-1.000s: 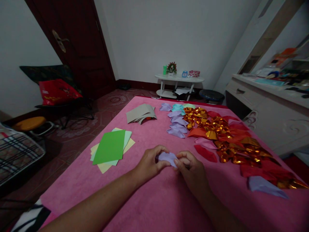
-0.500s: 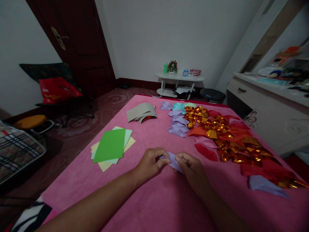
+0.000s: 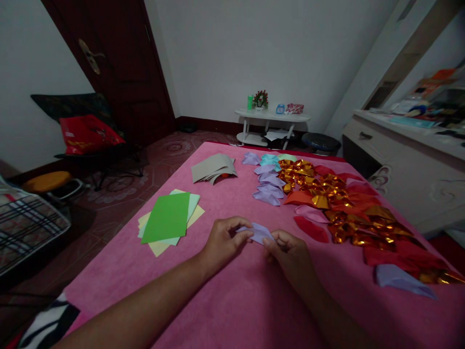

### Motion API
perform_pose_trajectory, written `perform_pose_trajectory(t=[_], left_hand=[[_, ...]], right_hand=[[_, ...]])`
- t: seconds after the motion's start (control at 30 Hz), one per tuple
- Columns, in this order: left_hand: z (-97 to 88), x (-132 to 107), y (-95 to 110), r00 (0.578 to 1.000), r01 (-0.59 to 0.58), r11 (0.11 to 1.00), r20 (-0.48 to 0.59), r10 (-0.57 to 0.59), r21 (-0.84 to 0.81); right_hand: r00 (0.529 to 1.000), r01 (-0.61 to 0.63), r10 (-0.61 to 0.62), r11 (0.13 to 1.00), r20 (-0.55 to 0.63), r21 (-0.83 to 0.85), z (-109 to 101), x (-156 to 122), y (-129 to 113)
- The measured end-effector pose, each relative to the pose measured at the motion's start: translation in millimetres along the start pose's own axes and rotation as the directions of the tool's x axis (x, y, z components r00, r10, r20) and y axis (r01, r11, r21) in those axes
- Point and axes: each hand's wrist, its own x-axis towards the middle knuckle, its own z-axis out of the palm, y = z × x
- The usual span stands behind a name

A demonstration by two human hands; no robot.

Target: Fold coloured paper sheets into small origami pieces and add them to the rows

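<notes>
Between my two hands is a small piece of folded lavender paper (image 3: 258,232), held just above the pink-covered table (image 3: 232,295). My left hand (image 3: 225,241) pinches its left end between thumb and fingers. At the right end, my right hand (image 3: 288,249) grips it, thumb on top and fingers curled beneath. Several folded lavender papers (image 3: 268,186) lie beyond my hands. Shiny gold folded papers (image 3: 319,182) and a red folded one (image 3: 310,229) are spread off to the right.
Green, pale blue and yellow sheets (image 3: 167,218) are stacked at the left. Behind them lies a pile of grey sheets (image 3: 212,168). Another lavender folded paper (image 3: 403,280) rests near the right edge. Past the table stand a white side table (image 3: 272,115) and a dark stool (image 3: 320,141).
The lavender paper has turned from a steep slant to lie more level between my hands. My left hand has risen slightly, and my right has shifted a little.
</notes>
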Motion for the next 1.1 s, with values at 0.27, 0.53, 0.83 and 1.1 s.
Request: perform_pose_trajectory(t=[0.27, 0.53, 0.83, 1.1], left_hand=[[-1.3, 1.2, 4.1, 0.996, 0.083, 0.958, -0.017, -0.091, -0.275], [-1.8, 0.1, 2.5, 0.997, 0.073, 0.987, -0.012, -0.076, -0.145], [-16.2, 2.4, 8.1, 0.927, -0.362, 0.904, 0.187, 0.325, 0.227], [-16.0, 0.2, 7.0, 0.911, -0.413, 0.863, 0.154, 0.384, 0.290]], right_hand=[[0.998, -0.042, 0.047, 0.994, -0.047, 0.098, -3.2, 1.7, -3.0], [0.999, -0.028, 0.030, 0.998, -0.038, 0.052, -3.2, -0.2, -3.7], [0.983, -0.183, 0.177, 0.971, 0.055, 0.152, -11.1, 1.1, -7.8], [0.991, -0.130, 0.128, 0.972, 0.024, 0.196, -6.1, 2.3, -5.8]])
